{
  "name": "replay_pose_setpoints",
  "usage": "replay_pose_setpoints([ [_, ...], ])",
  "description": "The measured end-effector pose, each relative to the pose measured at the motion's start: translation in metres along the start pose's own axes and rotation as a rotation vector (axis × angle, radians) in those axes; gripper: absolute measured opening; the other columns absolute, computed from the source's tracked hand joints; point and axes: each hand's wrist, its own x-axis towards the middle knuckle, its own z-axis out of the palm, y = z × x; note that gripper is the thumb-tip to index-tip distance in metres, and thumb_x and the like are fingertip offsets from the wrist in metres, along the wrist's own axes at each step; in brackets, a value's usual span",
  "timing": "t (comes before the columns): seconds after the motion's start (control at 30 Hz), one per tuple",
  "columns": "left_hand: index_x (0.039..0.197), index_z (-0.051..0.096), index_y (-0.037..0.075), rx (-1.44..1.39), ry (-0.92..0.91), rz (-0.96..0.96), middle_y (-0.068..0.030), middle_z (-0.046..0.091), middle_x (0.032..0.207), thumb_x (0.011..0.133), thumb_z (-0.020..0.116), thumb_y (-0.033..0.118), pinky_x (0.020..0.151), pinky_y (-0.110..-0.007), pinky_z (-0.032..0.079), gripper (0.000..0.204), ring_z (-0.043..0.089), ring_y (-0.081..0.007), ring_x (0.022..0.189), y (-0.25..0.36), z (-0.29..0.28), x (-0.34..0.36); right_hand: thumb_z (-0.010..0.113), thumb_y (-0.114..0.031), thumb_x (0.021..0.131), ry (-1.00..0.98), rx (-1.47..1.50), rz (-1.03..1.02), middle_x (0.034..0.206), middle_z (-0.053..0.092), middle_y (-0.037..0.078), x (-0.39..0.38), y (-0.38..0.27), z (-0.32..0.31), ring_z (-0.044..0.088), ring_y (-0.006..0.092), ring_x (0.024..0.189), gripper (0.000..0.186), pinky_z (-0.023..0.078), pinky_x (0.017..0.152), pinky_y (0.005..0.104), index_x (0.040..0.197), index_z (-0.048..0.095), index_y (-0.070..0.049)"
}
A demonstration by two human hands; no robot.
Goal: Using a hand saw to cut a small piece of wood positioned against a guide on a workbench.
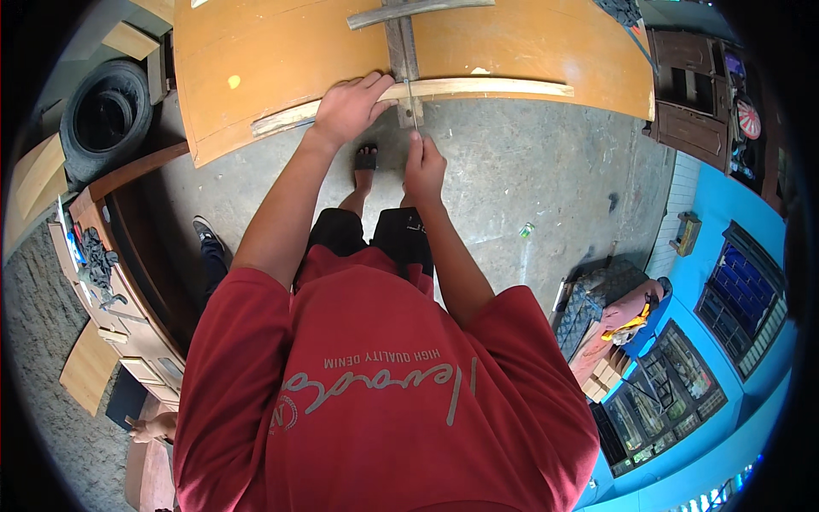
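Observation:
A long pale wooden strip [495, 86] lies across the near edge of an orange-brown panel [281, 51]. Under it a dark, narrow board [399, 53] runs away from me and juts out past the panel's edge. My left hand [351, 109] grips the strip just left of that board, its fingers curled over the wood. In my right hand [425, 168] is a thin, blade-like metal tool [413, 107], pointing away and crossing the strip above the board. The fingers are closed round its near end, hiding the handle, if any.
Another wooden bar [418, 11] lies farther back across the board. Stacked tyres [107, 119] and a wooden cabinet frame [128, 256] stand at left. Another person's shoe [207, 232] and hand [155, 427] show there. At right are a dark wooden cabinet [691, 128] and piled goods [610, 307].

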Motion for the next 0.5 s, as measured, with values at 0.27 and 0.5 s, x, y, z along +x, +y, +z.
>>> replay_pose_setpoints([
  [0.27, 0.12, 0.061, 0.013, -0.008, 0.033, 0.017, -0.0073, 0.068, 0.109, 0.1, 0.069, 0.036, 0.083, -0.045, 0.058, 0.031, 0.073, -0.0322, 0.098, 0.001, -0.001, 0.0, 0.056, -0.028, 0.113, 0.011, 0.026, -0.02, 0.061, 0.053, 0.012, -0.007, 0.01, -0.003, 0.053, 0.0207, 0.056, 0.04, 0.042, 0.055, 0.04, 0.084, 0.057, 0.0],
  [0.5, 0.121, 0.06, 0.011, -0.024, 0.024, 0.013, -0.0092, 0.068, 0.115, 0.102, 0.065, 0.037, 0.083, -0.048, 0.057, 0.032, 0.071, -0.0347, 0.101, -0.005, 0.002, -0.004, 0.057, -0.029, 0.112, -0.015, 0.068, -0.004, 0.063, 0.056, 0.017, -0.023, 0.01, -0.012, 0.054, 0.0291, 0.053, 0.042, 0.04, 0.056, 0.0435, 0.082, 0.057, 0.0],
])
